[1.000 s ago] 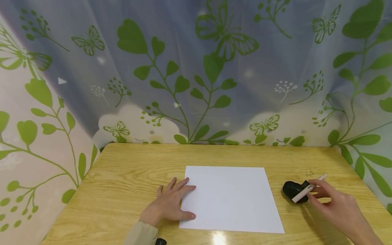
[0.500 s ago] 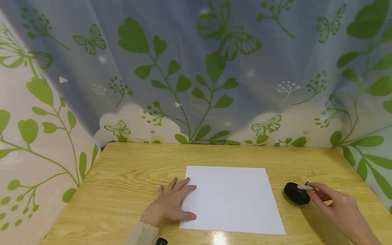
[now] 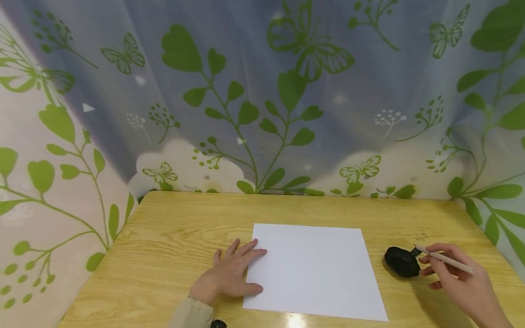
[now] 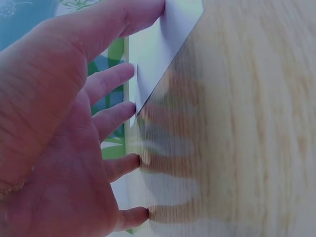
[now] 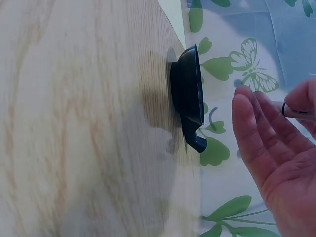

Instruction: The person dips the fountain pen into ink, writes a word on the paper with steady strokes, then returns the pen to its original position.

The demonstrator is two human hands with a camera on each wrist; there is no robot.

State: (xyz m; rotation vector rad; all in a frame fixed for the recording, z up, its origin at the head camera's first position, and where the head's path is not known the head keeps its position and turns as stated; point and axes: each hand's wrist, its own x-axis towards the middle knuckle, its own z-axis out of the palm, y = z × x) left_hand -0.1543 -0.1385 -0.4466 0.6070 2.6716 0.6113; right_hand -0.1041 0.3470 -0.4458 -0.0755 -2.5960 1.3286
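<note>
At the bottom of the head view, you have a light sleeve (image 3: 192,313) coming in on your left, with a small dark object (image 3: 218,324) beside it, mostly cut off. Just beyond, your left hand (image 3: 229,274) lies with its fingers spread and nearly straight: the thumb and index finger rest on the left part of the white paper (image 3: 316,271), the middle finger reaches its edge, and the ring and little fingers touch the bare desk (image 3: 184,228). Well apart, your right hand (image 3: 468,287) pinches a slim pale stick (image 3: 453,263) between thumb and fingers; the stick slants over the hand, its front end towards the black dish (image 3: 401,262). That dish sits on the desk to the right of the paper, apart from it, with a short handle at one side. From your right wrist you see it side-on, a gap between it and your fingers. Behind the desk's far edge hangs a blue and white cloth (image 3: 229,109) printed with green leaves and butterflies.
</note>
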